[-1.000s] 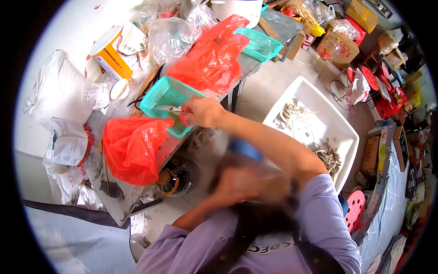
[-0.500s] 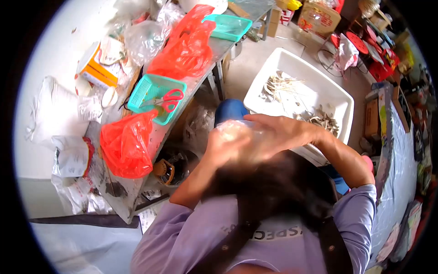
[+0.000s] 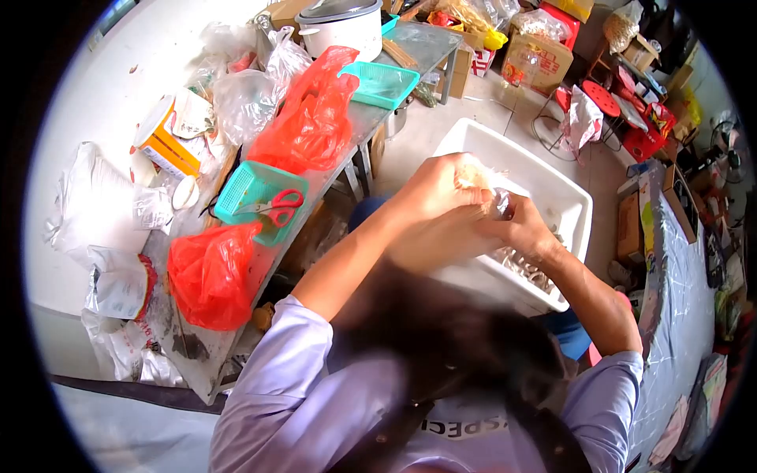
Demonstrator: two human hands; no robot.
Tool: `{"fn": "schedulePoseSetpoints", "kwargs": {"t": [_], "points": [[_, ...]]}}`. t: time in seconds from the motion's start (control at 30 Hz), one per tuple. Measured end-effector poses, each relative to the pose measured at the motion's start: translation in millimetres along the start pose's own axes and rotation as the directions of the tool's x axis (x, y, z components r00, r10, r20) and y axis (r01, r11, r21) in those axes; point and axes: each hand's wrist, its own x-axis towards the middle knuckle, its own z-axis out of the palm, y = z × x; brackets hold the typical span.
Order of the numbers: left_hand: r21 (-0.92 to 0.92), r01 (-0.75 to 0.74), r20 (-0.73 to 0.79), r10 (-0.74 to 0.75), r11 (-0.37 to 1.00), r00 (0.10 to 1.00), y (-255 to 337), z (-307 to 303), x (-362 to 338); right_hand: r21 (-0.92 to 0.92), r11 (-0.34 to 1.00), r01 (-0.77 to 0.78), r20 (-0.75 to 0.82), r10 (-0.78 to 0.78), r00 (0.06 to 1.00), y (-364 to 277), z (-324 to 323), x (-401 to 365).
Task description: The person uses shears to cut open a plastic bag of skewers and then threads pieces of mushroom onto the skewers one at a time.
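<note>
My left hand [image 3: 445, 189] is raised over the near-left side of the white tub [image 3: 585, 213], its fingers closed around a pale, shiny bundle [image 3: 473, 175] whose kind is hard to make out. Close by on the right, the fingers of my right hand [image 3: 527, 229] pinch some crumpled clear plastic [image 3: 501, 202] between the two hands. A tan blur [image 3: 438, 240] hangs below them, smeared by motion. Inside the tub lie pale, stringy stalks [image 3: 524, 268], partly covered by my hands and forearm.
On the left bench stand a green basket [image 3: 236, 193] with red-handled scissors [image 3: 285, 207], red plastic bags [image 3: 211, 276], another green basket [image 3: 386, 85] and a white rice cooker [image 3: 339, 31]. Cartons [image 3: 540, 61] and a red stool [image 3: 601, 98] are at the back right.
Both hands have risen and moved forward over the tub, and the clear plastic is now between them. My view has shifted, showing more of the bench's far end.
</note>
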Motion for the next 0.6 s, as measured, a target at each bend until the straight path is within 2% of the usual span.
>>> {"fn": "schedulePoseSetpoints", "kwargs": {"t": [0.07, 0.1, 0.13, 0.2, 0.23, 0.27, 0.3, 0.37, 0.4, 0.43, 0.5, 0.53, 0.6], "points": [[0.142, 0.016, -0.022, -0.013, 0.990, 1.000, 0, -13, 25, 0.169, 0.985, -0.034, -0.021, 0.038, 0.999, 2, -3, 21], [0.207, 0.032, -0.037, -0.024, 0.978, 0.999, -1, -19, 35, 0.163, 0.986, -0.031, -0.042, 0.038, 0.998, -5, -4, 30], [0.288, -0.021, -0.092, 0.050, 0.957, 0.995, -1, -24, 42, 0.158, 0.987, -0.028, -0.062, 0.038, 0.997, -15, -5, 39], [0.292, -0.063, -0.189, 0.123, 0.954, 0.974, -9, -33, 56, 0.214, 0.976, -0.027, -0.078, 0.044, 0.996, -16, -8, 67], [0.297, -0.085, -0.233, 0.159, 0.951, 0.959, -12, -37, 64, 0.219, 0.975, 0.029, -0.106, -0.006, 0.994, -15, -10, 84], [0.316, -0.056, -0.277, 0.148, 0.947, 0.949, -14, -39, 72, 0.227, 0.973, 0.045, -0.119, -0.018, 0.993, -16, -13, 101], [0.399, -0.072, -0.354, 0.226, 0.914, 0.907, -15, -42, 80, 0.232, 0.971, 0.059, -0.132, -0.028, 0.991, -20, -14, 115], [0.557, -0.067, -0.481, 0.387, 0.828, 0.787, -19, -49, 98, 0.389, 0.913, 0.119, -0.150, -0.065, 0.987, -34, -12, 140], [0.616, -0.129, -0.558, 0.546, 0.777, 0.624, -25, -53, 106, 0.396, 0.906, 0.151, -0.181, -0.085, 0.980, -37, -13, 159], [0.655, -0.037, -0.638, 0.578, 0.755, 0.509, -26, -53, 107, 0.423, 0.894, 0.148, -0.202, -0.066, 0.977, -42, -13, 173], [0.693, -0.061, -0.653, 0.661, 0.719, 0.369, -51, -57, 100, 0.479, 0.865, 0.151, -0.248, -0.032, 0.968, -56, -9, 200], [0.683, -0.048, -0.672, 0.654, 0.728, 0.347, -65, -54, 90, 0.482, 0.853, 0.200, -0.266, -0.075, 0.961, -57, -9, 219], [0.615, -0.008, -0.721, 0.566, 0.789, 0.399, -108, -45, 77, 0.452, 0.867, 0.209, -0.322, -0.060, 0.945, -69, -3, 253]]}}
